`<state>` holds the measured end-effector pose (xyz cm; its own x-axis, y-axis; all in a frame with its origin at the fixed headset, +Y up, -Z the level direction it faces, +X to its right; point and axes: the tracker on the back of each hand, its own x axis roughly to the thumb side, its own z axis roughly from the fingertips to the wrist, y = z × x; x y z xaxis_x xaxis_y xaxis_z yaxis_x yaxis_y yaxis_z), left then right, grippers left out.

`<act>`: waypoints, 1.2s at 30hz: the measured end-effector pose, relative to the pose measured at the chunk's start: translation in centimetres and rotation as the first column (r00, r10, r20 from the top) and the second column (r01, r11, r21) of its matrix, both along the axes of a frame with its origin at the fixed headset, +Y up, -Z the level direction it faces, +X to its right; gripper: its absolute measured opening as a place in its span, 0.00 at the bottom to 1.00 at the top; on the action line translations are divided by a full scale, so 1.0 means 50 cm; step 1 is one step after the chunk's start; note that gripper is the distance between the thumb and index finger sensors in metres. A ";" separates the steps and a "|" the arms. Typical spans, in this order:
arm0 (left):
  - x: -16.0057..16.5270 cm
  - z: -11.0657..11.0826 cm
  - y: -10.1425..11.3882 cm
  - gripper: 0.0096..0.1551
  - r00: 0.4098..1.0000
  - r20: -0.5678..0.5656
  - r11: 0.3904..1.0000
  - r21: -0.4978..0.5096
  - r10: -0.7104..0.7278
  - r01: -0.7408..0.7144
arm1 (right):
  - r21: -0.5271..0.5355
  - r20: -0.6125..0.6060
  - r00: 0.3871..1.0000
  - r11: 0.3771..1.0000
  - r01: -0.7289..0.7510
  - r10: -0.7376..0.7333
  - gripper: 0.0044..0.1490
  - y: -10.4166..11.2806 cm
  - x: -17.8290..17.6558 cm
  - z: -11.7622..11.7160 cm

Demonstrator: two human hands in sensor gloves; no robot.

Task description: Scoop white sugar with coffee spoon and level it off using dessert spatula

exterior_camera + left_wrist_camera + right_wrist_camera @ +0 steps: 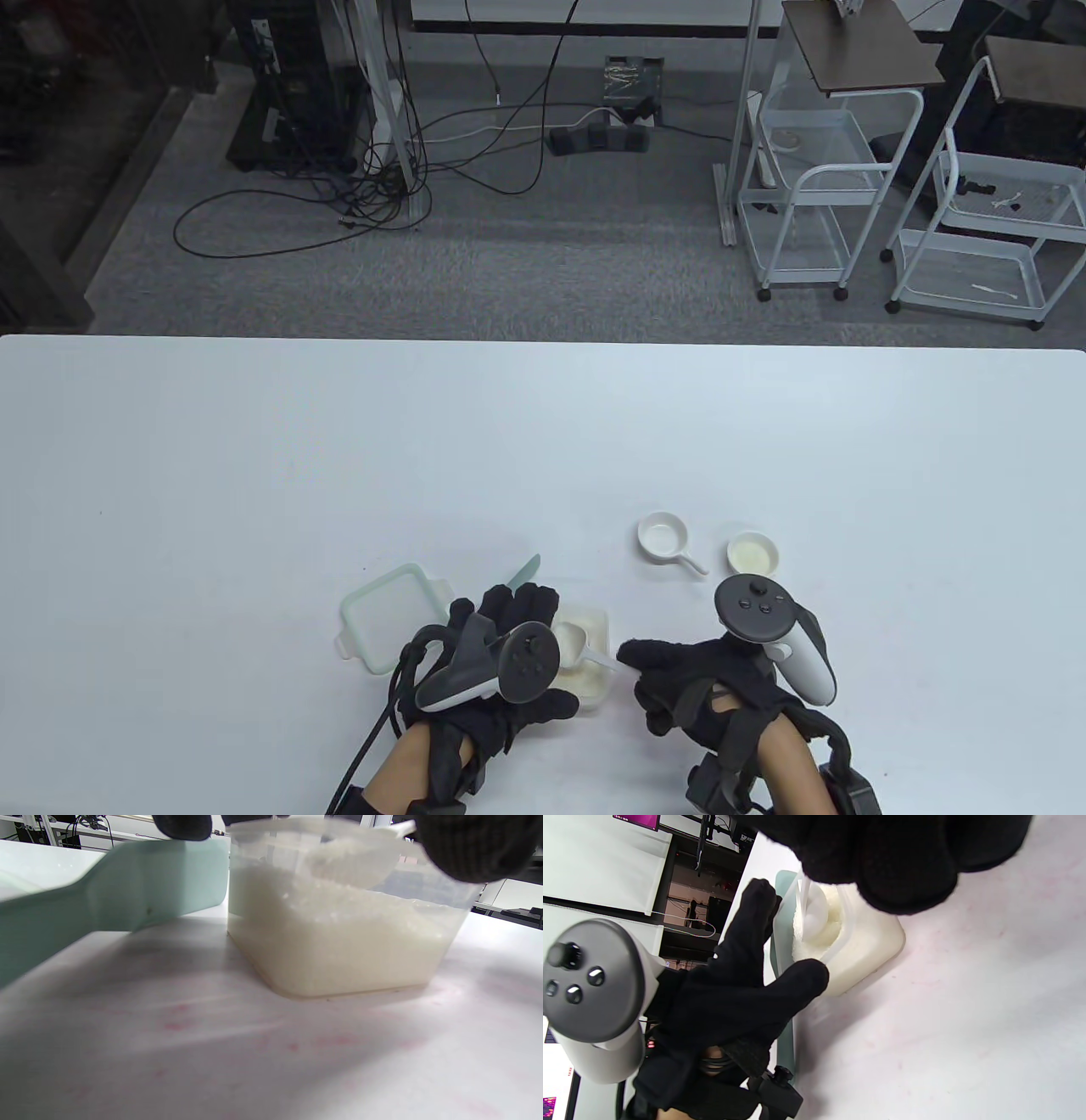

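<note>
My right hand point(708, 679) pinches the handle of the coffee spoon point(579, 647); its bowl sits heaped over the white sugar point(335, 942) inside the clear container point(594, 671), near the table's point(254, 475) front edge. My left hand point(501, 654) grips the pale green dessert spatula point(106, 899), blade just beside the container. The container's lid point(386, 611) lies at left. Two small dishes point(663, 539) stand behind my right hand.
</note>
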<state>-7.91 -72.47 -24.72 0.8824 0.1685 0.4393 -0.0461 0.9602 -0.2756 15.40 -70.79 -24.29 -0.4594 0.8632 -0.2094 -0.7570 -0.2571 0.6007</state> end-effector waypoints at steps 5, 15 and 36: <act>0.000 0.000 0.000 0.70 1.000 0.000 1.000 0.002 0.000 0.000 | 0.016 0.011 1.000 1.000 0.026 -0.026 0.32 0.011 0.006 0.002; -0.061 -0.016 0.048 0.69 0.985 -0.079 0.988 -0.001 0.153 -0.154 | 0.019 0.014 0.999 0.999 0.032 -0.033 0.32 0.015 0.009 0.002; -0.124 -0.034 0.053 0.43 0.935 -0.316 0.987 -0.072 -0.161 0.146 | 0.024 0.017 0.999 0.998 0.051 -0.051 0.32 0.019 0.015 0.003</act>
<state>-14.11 -69.83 -26.43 0.9916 0.0332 0.1249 0.0080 0.9490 -0.3152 16.14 -69.86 -24.16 -0.4108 0.8903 -0.1965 -0.7801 -0.2316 0.5812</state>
